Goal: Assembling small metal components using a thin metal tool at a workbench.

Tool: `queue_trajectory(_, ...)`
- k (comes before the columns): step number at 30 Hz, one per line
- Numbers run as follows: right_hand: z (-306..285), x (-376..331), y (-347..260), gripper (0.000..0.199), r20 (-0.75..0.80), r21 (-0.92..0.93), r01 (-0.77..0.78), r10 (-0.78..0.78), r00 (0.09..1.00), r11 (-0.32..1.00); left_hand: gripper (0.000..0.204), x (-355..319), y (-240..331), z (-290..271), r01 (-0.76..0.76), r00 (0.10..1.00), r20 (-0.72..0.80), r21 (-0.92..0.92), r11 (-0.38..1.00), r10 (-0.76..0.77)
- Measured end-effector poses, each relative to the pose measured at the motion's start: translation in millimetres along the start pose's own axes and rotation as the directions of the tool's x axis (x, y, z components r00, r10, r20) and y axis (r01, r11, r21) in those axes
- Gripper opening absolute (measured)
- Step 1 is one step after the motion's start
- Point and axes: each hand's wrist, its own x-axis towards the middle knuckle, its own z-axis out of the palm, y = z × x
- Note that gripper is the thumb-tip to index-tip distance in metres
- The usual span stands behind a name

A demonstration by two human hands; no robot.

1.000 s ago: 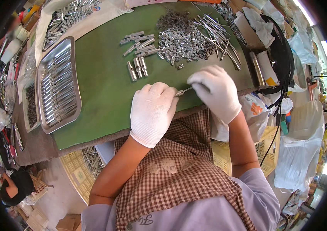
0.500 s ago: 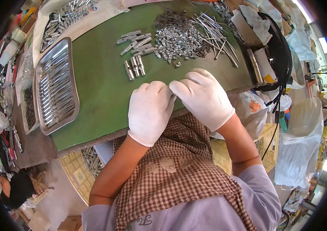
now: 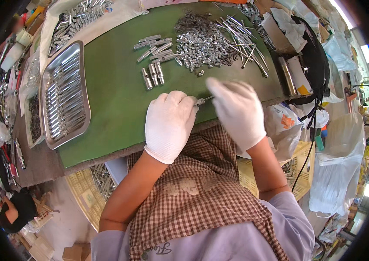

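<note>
My left hand [image 3: 170,124], in a white knit glove, is closed round a silver metal tube [image 3: 199,102]; only the tube's end shows past the fingers. From that end a thin metal rod [image 3: 208,98] points toward my right hand [image 3: 239,111]. The right hand, gloved too, is smeared by motion, so whether it grips the rod is unclear. Beyond my hands, short silver tubes with holes [image 3: 152,75] lie in a small row, with several more [image 3: 154,47] behind them. A heap of small metal pieces [image 3: 199,48] sits farther off, one loose piece [image 3: 200,73] in front of it.
Long thin rods [image 3: 247,43] lie spread at the right of the green mat [image 3: 110,87]. A steel tray [image 3: 87,104] of metal assemblies stands at the left. More tubes [image 3: 73,24] fill the back left. A metal cylinder [image 3: 288,76] and black cables [image 3: 317,98] are at the right.
My right hand has moved rightward, away from my left, uncovering the tube's end and the thin rod. The left hand has stayed in nearly the same place.
</note>
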Motion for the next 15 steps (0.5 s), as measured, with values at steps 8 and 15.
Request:
queue_trajectory(8,1.8,-21.4,-3.5,0.041,0.119,-0.009,-0.003,0.004,0.993,1.0,0.012,-1.0,-0.6,1.0,0.018,1.0,-0.006,-0.044,0.999,-0.018)
queue_trajectory(15,-21.8,-36.2,61.8,0.03,-0.18,-0.105,-0.336,0.315,0.932,0.936,0.015,2.7,4.2,1.8,0.015,1.0,-0.016,-0.04,0.999,-0.016)
